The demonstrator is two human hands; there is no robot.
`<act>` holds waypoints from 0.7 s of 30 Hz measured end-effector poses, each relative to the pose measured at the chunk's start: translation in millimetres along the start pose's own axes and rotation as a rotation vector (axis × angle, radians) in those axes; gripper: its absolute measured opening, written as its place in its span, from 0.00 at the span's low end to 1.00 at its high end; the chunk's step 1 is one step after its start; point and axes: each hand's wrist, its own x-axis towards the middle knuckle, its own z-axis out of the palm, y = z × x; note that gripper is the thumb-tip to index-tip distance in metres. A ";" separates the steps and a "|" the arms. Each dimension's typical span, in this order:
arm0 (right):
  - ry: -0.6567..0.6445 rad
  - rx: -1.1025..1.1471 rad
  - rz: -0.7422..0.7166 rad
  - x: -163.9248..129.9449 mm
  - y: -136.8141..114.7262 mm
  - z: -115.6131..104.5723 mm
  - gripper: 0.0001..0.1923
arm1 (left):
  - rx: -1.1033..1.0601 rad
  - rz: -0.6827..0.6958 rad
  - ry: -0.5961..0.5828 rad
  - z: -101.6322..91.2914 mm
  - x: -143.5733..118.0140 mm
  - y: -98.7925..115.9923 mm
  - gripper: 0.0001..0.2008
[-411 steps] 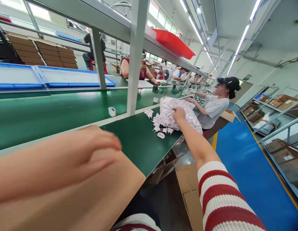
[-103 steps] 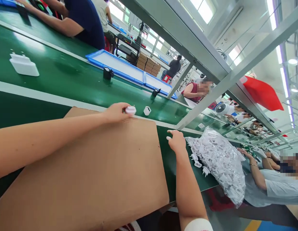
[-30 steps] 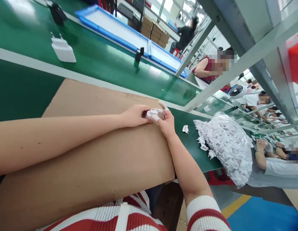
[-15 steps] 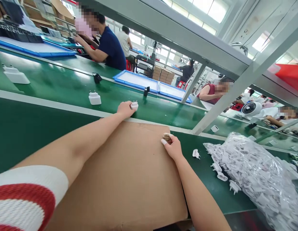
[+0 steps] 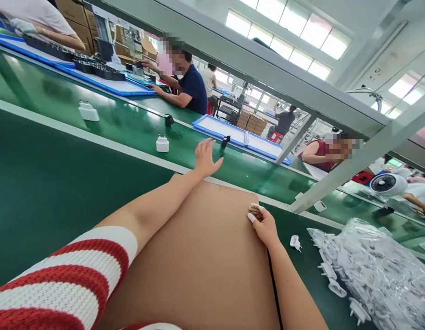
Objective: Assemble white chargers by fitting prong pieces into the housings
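My left hand [image 5: 206, 159] is held over the green belt [image 5: 130, 133], open, its fingers spread and nothing visible between them. To its left a white charger plug [image 5: 162, 144] stands on the belt, prongs up. Farther left is another white charger plug [image 5: 89, 111]. My right hand [image 5: 265, 223], with white covers on thumb and index finger, is closed at the far right corner of a brown cardboard sheet [image 5: 202, 247]. A brown ridged thing [image 5: 255, 210] shows at its fingertips; I cannot make out its kind.
To the right lie a loose white plug part [image 5: 295, 243] and a clear bag of white plug parts [image 5: 387, 270]. Small black pieces [image 5: 226, 140] and blue-rimmed trays [image 5: 219, 129] line the far side. A slanted metal post [image 5: 339, 169] stands right. Several people sit beyond.
My left hand has opened, and the white charger plug it held no longer shows in it. The view has swung left. My right hand stays closed at the cardboard corner.
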 end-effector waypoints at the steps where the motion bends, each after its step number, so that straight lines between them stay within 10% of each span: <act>1: 0.007 -0.018 -0.005 0.1 1.0 0.0 0.24 | -0.036 0.099 0.031 -2.6 2.0 8.6 0.33; 6: 0.031 -0.064 -0.021 -0.3 5.5 1.6 0.25 | -0.247 0.561 0.003 -6.2 -10.1 65.5 0.22; 13: 0.035 -0.115 -0.020 -1.2 2.5 2.5 0.28 | -0.119 0.636 -0.940 33.5 -87.1 86.8 0.26; 21: 0.045 -0.191 -0.030 -1.2 3.0 0.6 0.28 | -0.139 0.604 -1.043 44.6 -92.2 74.2 0.26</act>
